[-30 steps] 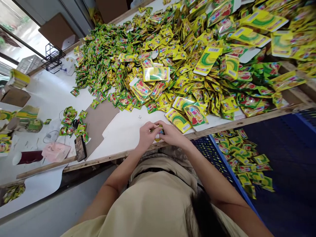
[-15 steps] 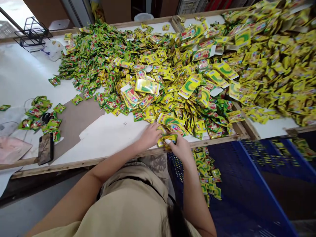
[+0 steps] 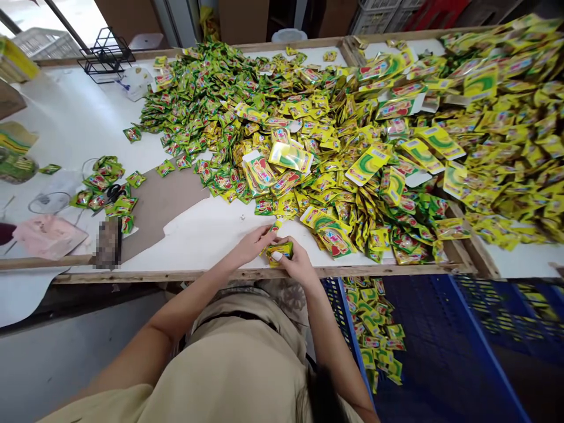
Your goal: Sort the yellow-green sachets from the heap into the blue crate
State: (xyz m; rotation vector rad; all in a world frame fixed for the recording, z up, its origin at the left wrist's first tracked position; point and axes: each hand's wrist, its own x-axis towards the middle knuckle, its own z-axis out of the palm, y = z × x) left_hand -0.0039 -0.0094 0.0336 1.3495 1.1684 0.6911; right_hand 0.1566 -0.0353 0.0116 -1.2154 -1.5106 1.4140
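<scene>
Over the table's front edge, my right hand [image 3: 299,265] is closed around a small stack of yellow-green packets [image 3: 282,254], its thumb with a white nail pressed on top. Close beside it, my left hand [image 3: 254,245] has its fingers curled together, with a small yellow packet [image 3: 277,224] showing at the fingertips; part of its grip is hidden. A large pile of small yellow and green packets [image 3: 326,126] spreads over the table behind both hands. Flat printed cartons [image 3: 368,164] lie on that pile, one carton [image 3: 332,235] just right of my hands.
At left lie a phone [image 3: 107,244], black scissors [image 3: 115,192], a pink bag [image 3: 48,235] and a brown cardboard piece [image 3: 163,197]. A black wire rack [image 3: 106,59] stands at the back. Blue crates [image 3: 427,329] with packets sit below the table's wooden edge [image 3: 220,275].
Both hands, with the packets, have moved left along the table edge, away from the carton at the pile's front. The view has turned left, bringing more of the table's left end into sight.
</scene>
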